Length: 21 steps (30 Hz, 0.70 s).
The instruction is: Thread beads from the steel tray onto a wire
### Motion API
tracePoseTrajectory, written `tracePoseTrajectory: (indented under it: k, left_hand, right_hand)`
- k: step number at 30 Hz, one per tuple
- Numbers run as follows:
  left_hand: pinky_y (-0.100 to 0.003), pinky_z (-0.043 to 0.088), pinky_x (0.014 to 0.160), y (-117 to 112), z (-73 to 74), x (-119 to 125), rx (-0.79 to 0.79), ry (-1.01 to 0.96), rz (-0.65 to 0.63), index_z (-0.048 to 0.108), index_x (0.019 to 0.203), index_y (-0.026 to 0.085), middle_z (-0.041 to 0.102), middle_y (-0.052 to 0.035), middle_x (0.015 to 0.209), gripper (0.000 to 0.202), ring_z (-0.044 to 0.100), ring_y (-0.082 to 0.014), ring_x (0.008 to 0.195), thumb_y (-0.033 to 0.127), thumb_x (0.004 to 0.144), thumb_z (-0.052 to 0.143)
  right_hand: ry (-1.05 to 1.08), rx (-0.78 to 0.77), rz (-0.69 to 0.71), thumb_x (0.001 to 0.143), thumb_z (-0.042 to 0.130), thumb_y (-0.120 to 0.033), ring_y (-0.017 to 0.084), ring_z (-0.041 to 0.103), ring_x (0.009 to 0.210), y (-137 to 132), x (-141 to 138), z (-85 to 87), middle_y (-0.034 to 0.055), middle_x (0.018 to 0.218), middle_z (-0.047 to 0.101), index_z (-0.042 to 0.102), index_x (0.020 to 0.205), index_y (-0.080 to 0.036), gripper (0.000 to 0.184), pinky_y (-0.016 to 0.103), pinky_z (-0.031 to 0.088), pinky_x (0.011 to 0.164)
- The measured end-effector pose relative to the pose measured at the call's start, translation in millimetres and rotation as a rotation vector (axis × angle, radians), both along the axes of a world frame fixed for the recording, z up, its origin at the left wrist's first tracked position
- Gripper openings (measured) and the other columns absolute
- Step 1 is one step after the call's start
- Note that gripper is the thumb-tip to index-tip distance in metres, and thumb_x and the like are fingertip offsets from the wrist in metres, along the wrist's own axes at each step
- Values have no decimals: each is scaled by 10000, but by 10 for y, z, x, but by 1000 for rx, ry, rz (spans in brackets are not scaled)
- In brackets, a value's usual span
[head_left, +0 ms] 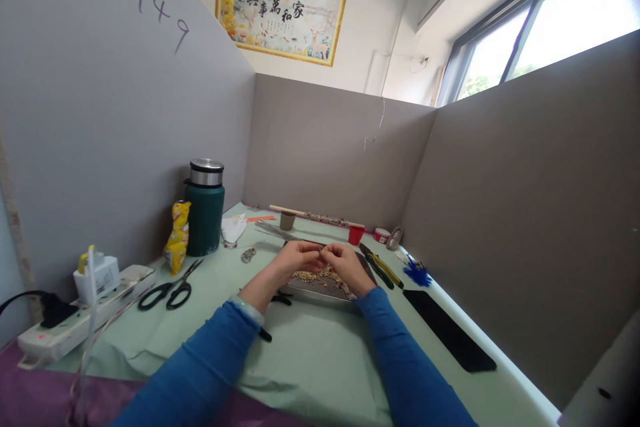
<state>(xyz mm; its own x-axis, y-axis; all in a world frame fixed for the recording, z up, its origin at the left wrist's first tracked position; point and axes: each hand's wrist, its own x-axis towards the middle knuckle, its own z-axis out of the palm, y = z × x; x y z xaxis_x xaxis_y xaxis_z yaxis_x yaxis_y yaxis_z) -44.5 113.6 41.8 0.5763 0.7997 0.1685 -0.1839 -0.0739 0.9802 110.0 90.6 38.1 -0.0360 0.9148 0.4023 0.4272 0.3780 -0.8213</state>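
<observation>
Green tabletop (310, 360): hands (296, 259) (349, 267) above bead tray (320, 295)

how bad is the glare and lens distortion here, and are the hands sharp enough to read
Head view: the window is blown out white; the wide lens bows the partition walls; light on the table is soft; the left hand and right hand over the bead tray are small, their fingertips unreadable.
</observation>
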Motion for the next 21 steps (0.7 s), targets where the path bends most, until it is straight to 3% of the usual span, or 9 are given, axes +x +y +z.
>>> tracePoseTrajectory:
  k: [6,11,16,18,21]
  left_hand:
    - [-306,523,738,-4,-5,-34,-48,-21,90,675,943,114,693,-80,763,372,651,-173,711,295,623,729]
    - [-286,523,676,17,-16,-52,-62,-35,138,658,932,101,681,-85,755,358,638,-151,655,287,634,726]
    - [-264,500,569,44,-4,-50,-85,-19,185,604,924,79,645,-61,666,342,598,-120,541,217,634,722]
    - [-268,499,570,30,17,-55,-100,-27,188,591,930,79,642,-62,668,355,600,-123,543,212,630,725]
    - [-276,503,605,-17,60,-71,-105,-32,177,600,869,84,643,-70,702,332,612,-131,583,226,605,743]
  right_hand:
    - [-32,16,-19,725,528,-376,98,454,570,-63,-65,49,-6,620,542,588,705,-126,258,197,363,529]
    - [-91,-90,82,783,486,-364,88,475,534,-142,112,125,-7,620,574,633,942,-137,314,176,345,472]
    - [-483,-445,82,793,469,-306,91,547,520,-143,353,95,42,670,653,664,774,-128,265,169,377,464]
    - [-649,-444,29,778,485,-255,92,563,537,-119,379,65,49,698,668,672,758,-131,225,169,382,483]
    - [-726,-336,-85,756,504,-218,96,574,581,-91,362,34,49,722,671,674,802,-139,193,169,373,503]
